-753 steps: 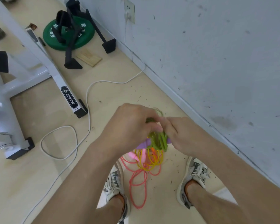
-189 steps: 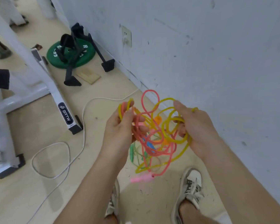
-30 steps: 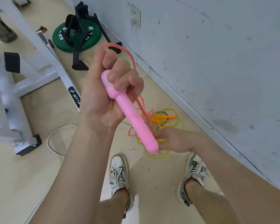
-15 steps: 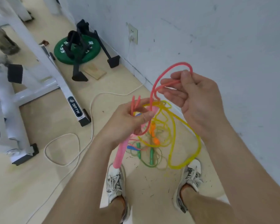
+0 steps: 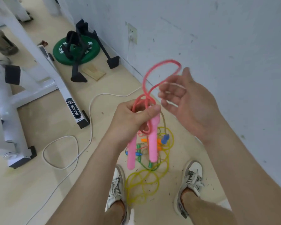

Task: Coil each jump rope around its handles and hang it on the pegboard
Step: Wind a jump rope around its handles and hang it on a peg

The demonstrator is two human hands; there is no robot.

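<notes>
1. Here, the left hand (image 5: pixel 130 122) grips the pink jump rope (image 5: pixel 145 96) at the tops of its two handles (image 5: pixel 153 143), which hang side by side with their long axes pointing down.
2. A loop of pink cord (image 5: pixel 162 62) rises up and right from that fist, beside the right hand (image 5: pixel 193 108). Its blurred fingers curl loosely, and whether they pinch the cord cannot be told.
3. The right hand is nearer the loop, so the winding likely falls to it.
4. Other ropes (image 5: pixel 142 181) lie tangled on the floor (image 5: pixel 55 124) between the shoes (image 5: pixel 117 189).

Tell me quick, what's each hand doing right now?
Left hand: closed on the pink jump rope, gripping cord and handle tops.
Right hand: open, blurred; the pink loop is beside it.
</notes>
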